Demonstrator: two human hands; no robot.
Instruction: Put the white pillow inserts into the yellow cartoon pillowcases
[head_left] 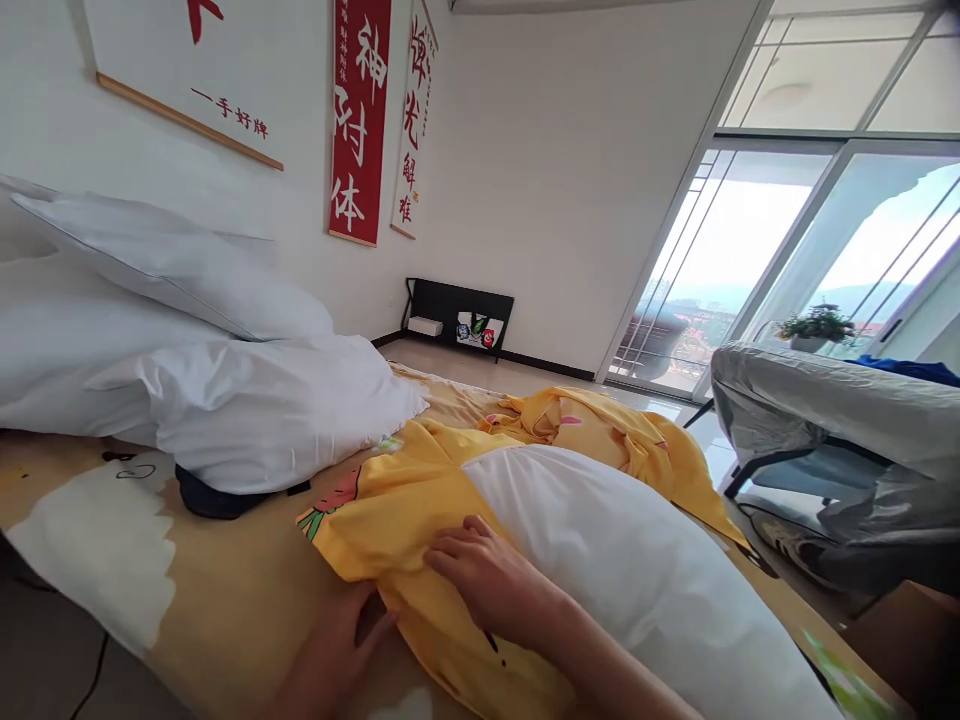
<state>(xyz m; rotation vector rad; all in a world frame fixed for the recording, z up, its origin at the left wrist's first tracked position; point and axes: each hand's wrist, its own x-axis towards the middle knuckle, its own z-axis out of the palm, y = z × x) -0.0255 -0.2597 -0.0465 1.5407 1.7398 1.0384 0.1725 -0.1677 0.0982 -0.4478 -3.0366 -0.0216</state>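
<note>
A yellow pillowcase (420,487) with a watermelon print at its corner lies on the bed, covering one end of a white pillow (630,560). My left hand (337,640) is low in the view at the near edge of the case, thumb and fingers closed on the cloth. Across the top of the case lies my right hand (499,585), its fingers bent into the fabric beside the bare white part of the pillow. What lies under its fingertips is hidden.
White pillows (247,390) are heaped at the left, with a dark item (214,497) under them. Crumpled yellow bedding (600,425) lies beyond the white pillow. A plastic-covered chair (840,400) stands right of the bed, near a cardboard box (907,640).
</note>
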